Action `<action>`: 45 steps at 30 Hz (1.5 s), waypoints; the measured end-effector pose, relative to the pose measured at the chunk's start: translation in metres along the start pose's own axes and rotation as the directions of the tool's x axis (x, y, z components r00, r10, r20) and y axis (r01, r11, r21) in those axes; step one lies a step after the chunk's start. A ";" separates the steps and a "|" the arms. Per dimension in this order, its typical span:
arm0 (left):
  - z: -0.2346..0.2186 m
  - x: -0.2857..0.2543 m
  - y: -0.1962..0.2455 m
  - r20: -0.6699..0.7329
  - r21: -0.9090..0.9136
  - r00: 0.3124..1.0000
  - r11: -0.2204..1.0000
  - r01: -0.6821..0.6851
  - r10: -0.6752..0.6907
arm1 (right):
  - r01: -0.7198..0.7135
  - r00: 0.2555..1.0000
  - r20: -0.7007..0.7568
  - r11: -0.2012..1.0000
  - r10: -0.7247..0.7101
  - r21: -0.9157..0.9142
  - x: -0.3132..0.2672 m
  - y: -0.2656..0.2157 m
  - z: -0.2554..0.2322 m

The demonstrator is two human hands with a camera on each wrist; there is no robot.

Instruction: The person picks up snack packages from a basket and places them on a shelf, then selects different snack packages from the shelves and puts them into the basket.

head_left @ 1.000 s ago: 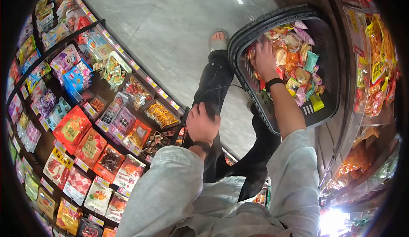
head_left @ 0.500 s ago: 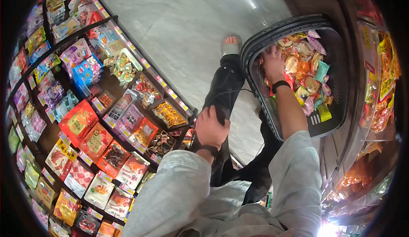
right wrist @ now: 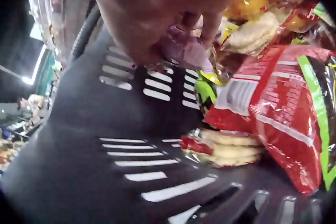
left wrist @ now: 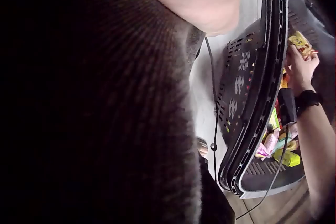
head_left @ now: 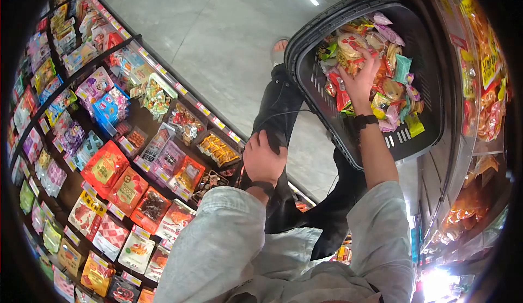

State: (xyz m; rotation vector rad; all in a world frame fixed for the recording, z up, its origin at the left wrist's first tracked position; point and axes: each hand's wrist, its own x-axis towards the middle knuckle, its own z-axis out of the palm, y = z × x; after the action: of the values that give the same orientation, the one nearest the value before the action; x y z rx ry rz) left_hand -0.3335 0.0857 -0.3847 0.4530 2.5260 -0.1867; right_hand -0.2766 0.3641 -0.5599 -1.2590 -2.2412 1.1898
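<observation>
Basket (head_left: 432,80) sat right, within reach of the right hand (head_left: 360,85), grasping a packet (head_left: 350,45); the left hand (head_left: 264,160) lay released on one knee (head_left: 277,133) (probably for support).

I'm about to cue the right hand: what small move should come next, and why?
Probably a slight straight lift of the clear, red-printed plastic snack packet, with a gentle grip. The right hand has its thumb and fingers on it, and colorful wrapped snacks crowd close beside it in the black plastic basket.
</observation>
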 end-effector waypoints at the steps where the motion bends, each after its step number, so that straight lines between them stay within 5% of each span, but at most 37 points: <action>1: 0.001 0.001 0.001 -0.012 0.009 1.000 1.000 -0.003 0.003 | 0.006 0.999 -0.035 1.000 -0.005 0.022 0.000 -0.006 -0.008; 5: -0.001 -0.001 0.017 -0.075 0.070 0.994 0.995 -0.074 0.079 | 0.058 0.989 -0.143 0.993 -0.043 0.104 -0.016 -0.039 -0.067; 9: -0.006 -0.005 0.047 -0.052 0.096 0.998 0.995 -0.011 0.016 | 0.045 0.987 -0.158 0.995 -0.030 0.093 -0.070 -0.113 -0.189; 13: -0.025 0.010 0.048 -0.075 -0.243 0.985 0.955 -0.172 0.158 | 0.071 0.992 -0.113 0.996 -0.064 0.057 -0.131 -0.215 -0.345; 15: -0.041 0.021 0.058 0.071 -0.345 0.977 0.924 -0.166 0.202 | -0.028 0.986 -0.159 0.996 0.041 0.084 -0.169 -0.275 -0.416; 17: -0.011 0.078 0.046 0.273 -0.441 0.834 0.833 -0.335 0.480 | -0.062 0.966 -0.255 0.996 0.043 -0.065 -0.212 -0.309 -0.465; 19: -0.098 0.067 0.055 0.356 -0.510 0.618 0.700 -0.500 0.701 | -0.146 0.897 -0.431 0.986 0.098 -0.079 -0.265 -0.378 -0.493; 20: -0.129 0.057 0.061 0.480 -0.584 0.554 0.719 -0.378 0.680 | -0.185 0.840 -0.521 0.983 0.151 -0.014 -0.293 -0.392 -0.488; 21: -0.181 0.030 0.076 0.508 -0.613 0.463 0.682 -0.398 0.727 | -0.217 0.772 -0.601 0.974 0.209 0.060 -0.317 -0.404 -0.475; 24: -0.278 -0.031 0.105 0.500 -0.621 0.260 0.551 -0.557 0.826 | -0.092 0.644 -0.694 0.933 0.322 0.347 -0.367 -0.412 -0.421; 27: -0.346 -0.120 0.127 0.292 -0.642 -0.080 0.133 -0.755 0.953 | -0.085 0.606 -0.679 0.882 0.415 0.464 -0.395 -0.440 -0.394; 29: -0.377 -0.189 0.133 0.221 -0.644 -0.306 -0.097 -0.759 0.926 | -0.013 0.569 -0.696 0.851 0.438 0.525 -0.412 -0.454 -0.377; 31: -0.390 -0.258 0.133 0.092 -0.461 -0.570 -0.472 -0.751 0.816 | 0.059 0.566 -0.691 0.814 0.450 0.578 -0.427 -0.455 -0.373; 34: -0.348 -0.336 0.117 0.101 -0.641 -0.617 -0.423 -0.640 0.781 | 0.162 0.591 -0.644 0.711 0.486 0.685 -0.469 -0.464 -0.379; 37: -0.317 -0.394 0.101 0.114 -0.612 -0.608 -0.427 -0.666 0.785 | 0.263 0.585 -0.605 0.580 0.540 0.771 -0.527 -0.449 -0.393; 40: -0.303 -0.442 0.092 0.145 -0.524 -0.640 -0.490 -0.696 0.754 | 0.199 0.564 -0.640 0.667 0.521 0.718 -0.580 -0.438 -0.406; 45: -0.277 -0.489 0.096 0.160 -0.440 -0.691 -0.575 -0.689 0.705 | 0.256 0.572 -0.612 0.591 0.546 0.765 -0.631 -0.419 -0.418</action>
State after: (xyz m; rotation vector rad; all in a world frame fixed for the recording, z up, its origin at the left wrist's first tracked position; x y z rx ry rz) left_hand -0.0549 0.1012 0.1130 2.2277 0.3891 0.4962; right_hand 0.1003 -0.0479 0.1011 -1.2173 -0.7012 1.1015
